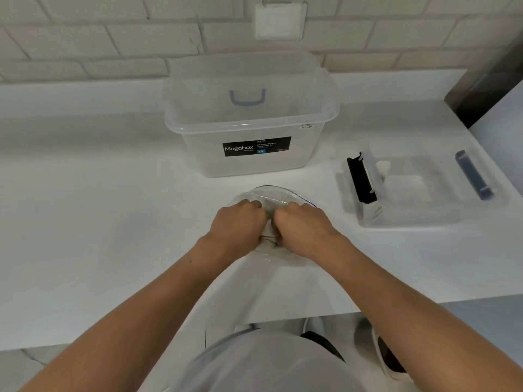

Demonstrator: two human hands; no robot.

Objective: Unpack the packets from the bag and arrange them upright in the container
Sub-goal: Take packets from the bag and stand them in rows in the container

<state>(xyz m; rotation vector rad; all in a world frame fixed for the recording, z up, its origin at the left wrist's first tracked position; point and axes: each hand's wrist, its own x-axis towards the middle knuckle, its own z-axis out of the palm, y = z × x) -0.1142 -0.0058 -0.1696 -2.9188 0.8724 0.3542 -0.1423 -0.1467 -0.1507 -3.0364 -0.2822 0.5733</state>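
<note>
Bag (276, 195) on counter (113, 222), near container (249, 154); left hand (237, 222) and right hand (302, 224) side by side, fingers curled, gripping its clear plastic; lid (418, 190) to right.

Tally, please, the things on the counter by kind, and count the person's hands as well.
Clear storage box: 1
Clear panel with blue handle, upright at the box's back: 1
Clear tray with black and blue clips: 1
Clear bag: 1
Hands: 2, left hand and right hand, both gripping the bag
Total: 6
</note>
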